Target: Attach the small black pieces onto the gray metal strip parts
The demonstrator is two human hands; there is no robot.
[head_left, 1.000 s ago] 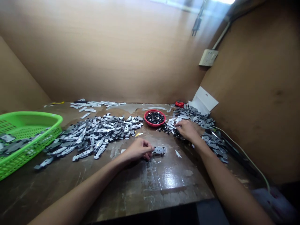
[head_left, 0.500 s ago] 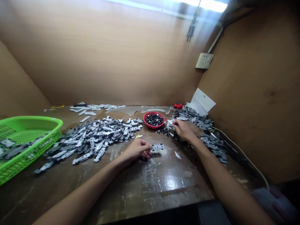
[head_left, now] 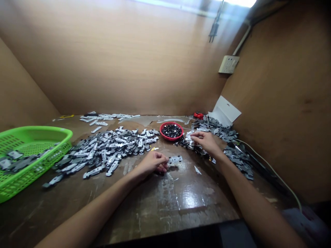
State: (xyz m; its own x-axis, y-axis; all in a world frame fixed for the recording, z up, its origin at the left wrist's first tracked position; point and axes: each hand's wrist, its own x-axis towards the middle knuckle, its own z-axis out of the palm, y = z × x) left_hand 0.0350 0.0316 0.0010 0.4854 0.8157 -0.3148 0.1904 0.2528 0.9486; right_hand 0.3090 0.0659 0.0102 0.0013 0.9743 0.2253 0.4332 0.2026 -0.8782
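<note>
Head view: curled left grip (head_left: 152, 162) at the end of a flat grey-and-white plastic strip (head_left: 175, 159), lying crosswise below a red round bowl (head_left: 171, 131); whether it's clamped is hard to tell.
Right grip (head_left: 205, 143), nearer that bowl, has its fingers together among small black parts (head_left: 184, 141).

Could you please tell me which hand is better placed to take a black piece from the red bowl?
Probably the right hand: its fingertips are just beside the red bowl. The left hand is farther from the bowl, next to a grey-and-white part.
</note>
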